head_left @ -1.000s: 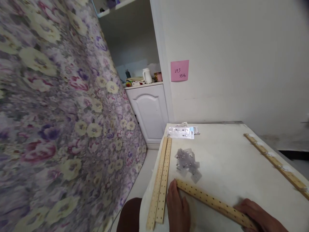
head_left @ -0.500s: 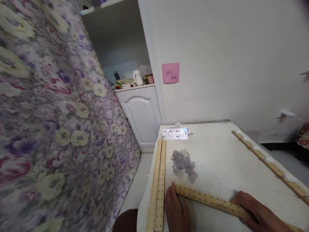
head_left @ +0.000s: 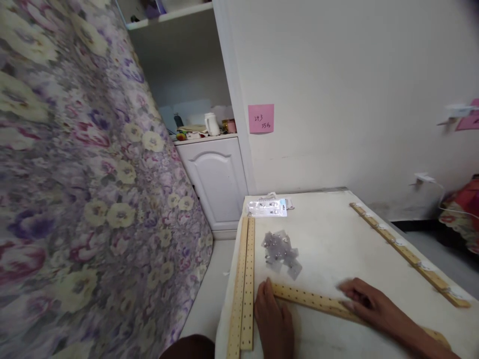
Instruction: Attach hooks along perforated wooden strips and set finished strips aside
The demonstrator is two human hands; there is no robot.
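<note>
A perforated wooden strip [head_left: 310, 300] lies slanted across the near part of the white table [head_left: 337, 234]. My left hand [head_left: 273, 319] rests at the strip's left end, fingers together and touching it. My right hand [head_left: 368, 301] lies over the strip's middle with fingers stretched forward, slightly blurred. A pile of small clear bags with metal parts [head_left: 280, 249] sits just beyond the strip.
Two more perforated strips [head_left: 243, 284] lie side by side along the table's left edge, another strip [head_left: 404, 252] along the right. A blister pack [head_left: 267, 207] sits at the far edge. A floral mattress [head_left: 82, 174] leans at left; a white cabinet [head_left: 215, 174] stands behind.
My right hand has slid left along the slanted strip toward its middle. The view has turned right, so the table and wall shifted left. My left hand stays at the strip's end.
</note>
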